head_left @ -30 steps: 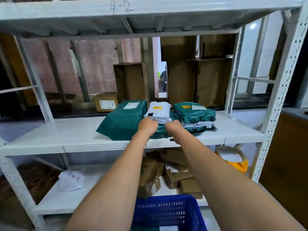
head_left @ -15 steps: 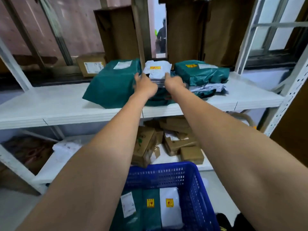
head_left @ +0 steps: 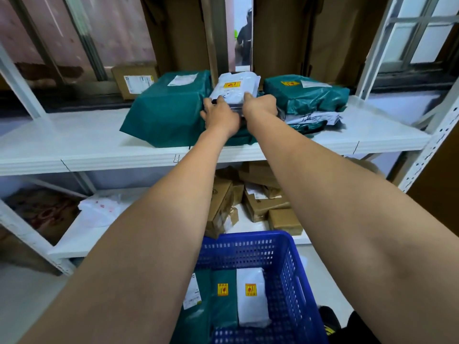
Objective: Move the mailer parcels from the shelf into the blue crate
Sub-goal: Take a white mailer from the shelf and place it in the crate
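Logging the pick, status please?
Both hands, left and right, gripping the white mailer atop the shelf stack. Blue crate below, part filled. Green mailers flank it, nothing blocking.

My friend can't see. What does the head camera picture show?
Both hands, left hand and right hand, grip a white mailer lying between green mailers on a white shelf. Below, a blue crate already holds parcels.
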